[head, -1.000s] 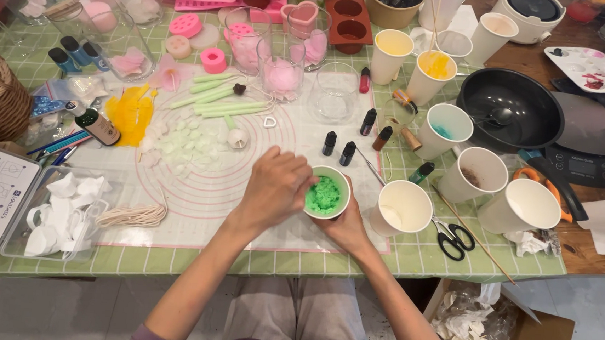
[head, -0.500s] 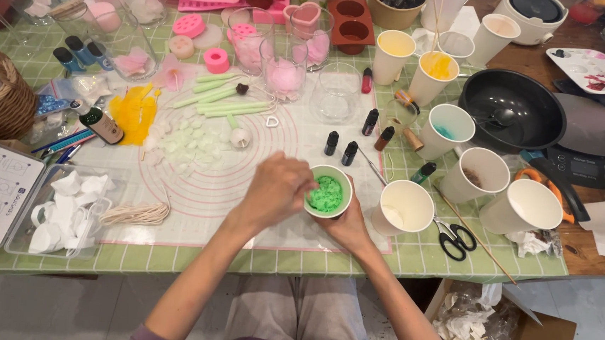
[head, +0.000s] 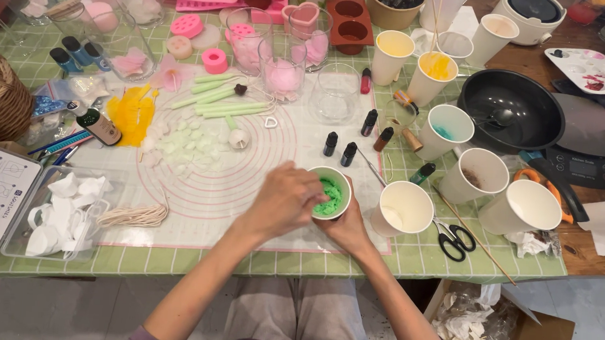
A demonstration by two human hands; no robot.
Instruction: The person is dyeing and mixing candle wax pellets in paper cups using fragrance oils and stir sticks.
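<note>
Two bare forearms are showing, no watch, rings or bracelets visible on the left hand (head: 282, 204) or the right hand (head: 344, 230). A purple sleeve edge is peeking in at the bottom left. The person is wearing light grey trousers and a purple top hem.
</note>
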